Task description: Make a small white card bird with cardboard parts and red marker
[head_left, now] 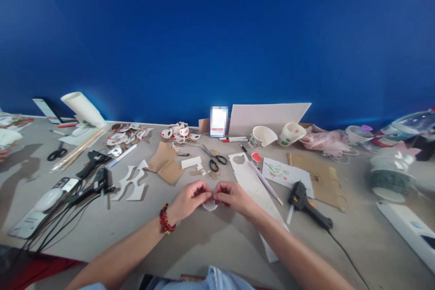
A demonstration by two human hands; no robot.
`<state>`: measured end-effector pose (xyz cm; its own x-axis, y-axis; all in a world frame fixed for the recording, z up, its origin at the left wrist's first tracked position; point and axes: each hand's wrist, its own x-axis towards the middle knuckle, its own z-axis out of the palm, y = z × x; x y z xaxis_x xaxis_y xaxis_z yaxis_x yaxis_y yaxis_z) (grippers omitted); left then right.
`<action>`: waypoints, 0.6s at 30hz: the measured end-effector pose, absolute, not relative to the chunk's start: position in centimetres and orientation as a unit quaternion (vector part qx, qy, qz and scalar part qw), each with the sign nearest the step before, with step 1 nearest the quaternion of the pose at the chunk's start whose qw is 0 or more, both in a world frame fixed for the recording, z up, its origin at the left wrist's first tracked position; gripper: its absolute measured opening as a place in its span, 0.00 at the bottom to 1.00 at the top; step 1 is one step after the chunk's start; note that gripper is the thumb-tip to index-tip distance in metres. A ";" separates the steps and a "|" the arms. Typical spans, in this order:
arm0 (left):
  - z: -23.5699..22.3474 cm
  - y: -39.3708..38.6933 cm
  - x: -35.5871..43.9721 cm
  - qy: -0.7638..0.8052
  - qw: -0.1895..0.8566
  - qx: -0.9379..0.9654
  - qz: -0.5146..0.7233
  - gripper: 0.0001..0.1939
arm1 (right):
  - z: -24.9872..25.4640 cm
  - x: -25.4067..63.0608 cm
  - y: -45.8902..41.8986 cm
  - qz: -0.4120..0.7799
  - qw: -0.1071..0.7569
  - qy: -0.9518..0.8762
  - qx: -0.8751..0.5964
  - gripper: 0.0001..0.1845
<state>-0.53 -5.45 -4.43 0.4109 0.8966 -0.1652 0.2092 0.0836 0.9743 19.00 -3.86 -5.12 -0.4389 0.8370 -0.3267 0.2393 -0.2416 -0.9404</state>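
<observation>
At the middle of the table my left hand (193, 197) and my right hand (234, 195) meet, thumbs and fingertips pinched together. Between them is a small white rounded paper piece (210, 206), partly hidden by the fingers. Both hands are closed on its upper edge; any smaller part at the fingertips is too small to make out. Scissors (218, 158) lie open just beyond the hands, beside white paper scraps (191, 162). A long white paper strip (245, 179) with a round cutout runs under my right forearm.
On the right rests a black glue gun (301, 199), near a drawing (280, 172) and brown cardboard (317, 179). Two more glue guns (93, 183) with cables lie left. Behind stand paper cups (262, 137), a phone (219, 122) and bird-like cutouts (181, 132). Another person's fingers (4, 153) show far left.
</observation>
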 end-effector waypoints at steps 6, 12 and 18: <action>-4.8 -5.3 -0.3 0.461 0.575 0.604 0.304 0.11 | -5.1 18.9 -3.8 0.623 0.229 -0.580 -0.472 0.05; -5.2 -5.3 -0.4 0.463 0.561 0.616 0.302 0.11 | -5.8 19.1 -3.6 0.615 0.235 -0.590 -0.468 0.06; -4.8 -5.8 -0.9 0.447 0.315 0.803 0.236 0.13 | -5.7 19.8 -3.2 0.590 0.274 -0.587 -0.482 0.07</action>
